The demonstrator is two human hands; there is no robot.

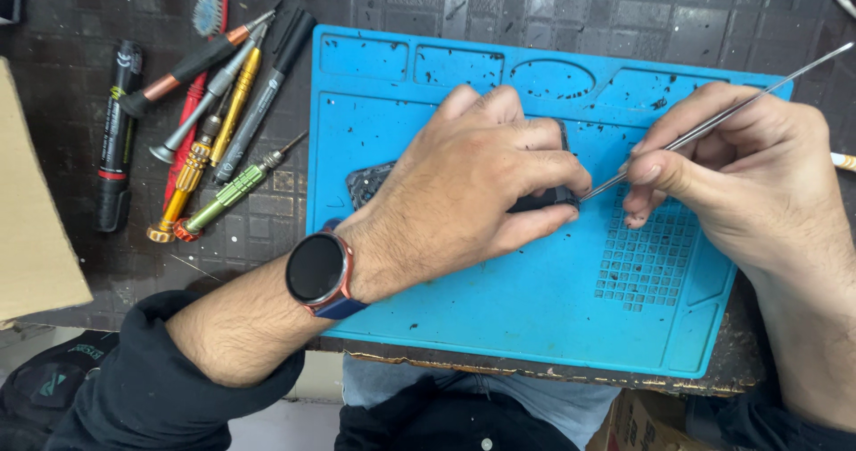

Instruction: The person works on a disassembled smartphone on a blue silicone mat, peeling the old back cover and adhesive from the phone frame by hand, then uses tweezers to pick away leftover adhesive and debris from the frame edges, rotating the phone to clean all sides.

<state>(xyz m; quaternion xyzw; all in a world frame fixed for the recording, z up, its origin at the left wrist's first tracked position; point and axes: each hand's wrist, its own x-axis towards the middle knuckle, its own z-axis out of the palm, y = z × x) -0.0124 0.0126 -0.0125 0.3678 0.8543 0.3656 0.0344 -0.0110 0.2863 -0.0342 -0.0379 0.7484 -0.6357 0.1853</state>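
Dark, scuffed tiles cover the tabletop [624, 14], and a blue silicone repair mat [499, 326] speckled with black debris lies across its middle and near edge. On the mat's centre sits a small dark device [366, 183], most likely a phone or its back part, though almost all of it is hidden. The left hand [464, 192], a round smartwatch [316, 268] on its wrist, is pressed down over the device with fingers curled around its right end, pinning it flat. The right hand [749, 174] is closed in a pen grip on a thin metal pry tool [713, 121], whose long shaft rises toward the far right corner of the tabletop while its tip meets the device's right edge just beside the left fingertips.

By the look of it, the step in hand is prying or probing along that edge. The next move seems to call for a steady, shallow push of the tip with the left hand kept firm, since a slip could drive the point into the fingers close by.

Toward the far left corner lies a loose bundle of precision screwdrivers [214, 121], a black marker [116, 139] and a small brush [209, 9]. A cardboard piece [36, 228] overhangs the left edge.
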